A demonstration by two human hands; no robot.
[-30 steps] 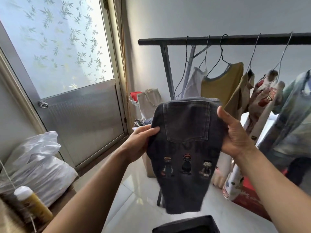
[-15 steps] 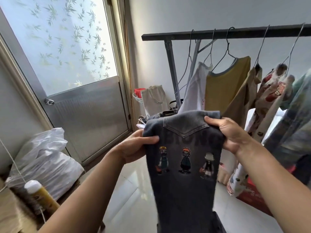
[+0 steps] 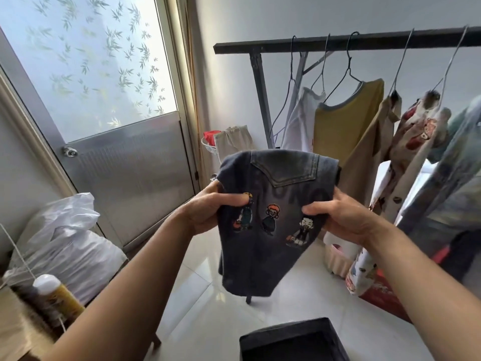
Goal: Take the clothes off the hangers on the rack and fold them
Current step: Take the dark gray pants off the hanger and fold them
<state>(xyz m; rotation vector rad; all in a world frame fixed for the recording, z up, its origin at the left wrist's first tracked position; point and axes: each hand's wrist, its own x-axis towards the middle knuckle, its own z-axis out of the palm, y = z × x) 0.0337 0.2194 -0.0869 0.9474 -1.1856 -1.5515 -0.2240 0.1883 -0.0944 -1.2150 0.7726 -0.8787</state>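
Metal door (image 3: 125,162): frosted bamboo-leaf pane (image 3: 91,61) in its upper half, daylight coming through. Plain white wall (image 3: 260,19) right of door. Glossy white floor tiles (image 3: 197,290) below door. White plastic sack (image 3: 67,243) lower left of door.

Both hands, left (image 3: 208,209) and right (image 3: 338,217), pinch dark jeans (image 3: 270,209) in mid-air before the rack (image 3: 338,44), where shirts hang.

A: left side?
B: door (image 3: 125,178), leaf-print frosted pane (image 3: 91,61), knob (image 3: 69,151). White plastic bag (image 3: 70,243) near it, yellow bottle (image 3: 61,298) nearer camera.
A: floor (image 3: 195,295)?
B: white tile. Beige tote (image 3: 233,142) in the corner, dark box (image 3: 291,340) at bottom edge.
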